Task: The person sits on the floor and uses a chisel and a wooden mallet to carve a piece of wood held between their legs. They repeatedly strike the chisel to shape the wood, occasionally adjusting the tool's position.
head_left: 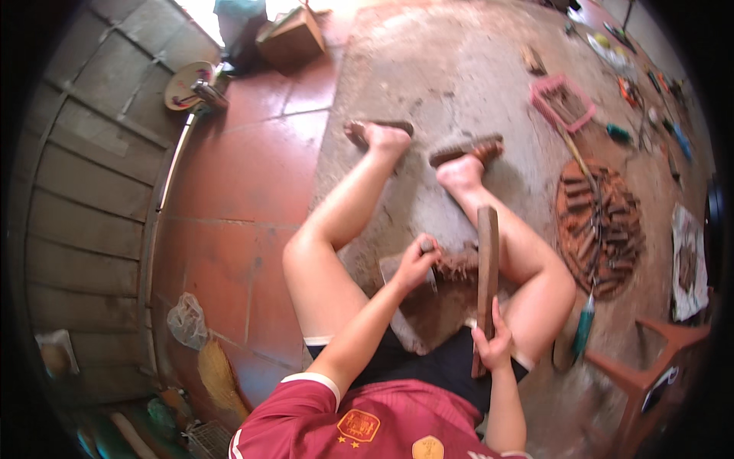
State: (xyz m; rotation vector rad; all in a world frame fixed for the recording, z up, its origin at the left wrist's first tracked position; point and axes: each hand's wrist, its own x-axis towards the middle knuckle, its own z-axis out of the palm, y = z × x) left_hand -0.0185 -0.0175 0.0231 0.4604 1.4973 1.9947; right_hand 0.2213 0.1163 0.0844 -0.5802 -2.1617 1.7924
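Note:
My left hand [417, 265] is closed around a handled tool [427, 245]; its rounded grip end shows above the fist. A thin, pale, blade-like edge shows below the fingers, but I cannot tell the tool's kind. Beside it, a crumbly reddish-brown lump [460, 267] sits at the far edge of a block [420, 315] between my thighs. My right hand [496, 342] grips a long, flat wooden bar [487, 275] near its lower end. The bar points away from me, passing over the right side of the lump in this view.
To the right, a round tray [562, 256] carries many brown sticks, with a long thin rod across it. Beyond are a pink basket [584, 122] and scattered hand tools. A teal-handled tool [585, 325] and red-brown plastic stool [638, 367] are nearer. A broom [218, 375] lies left.

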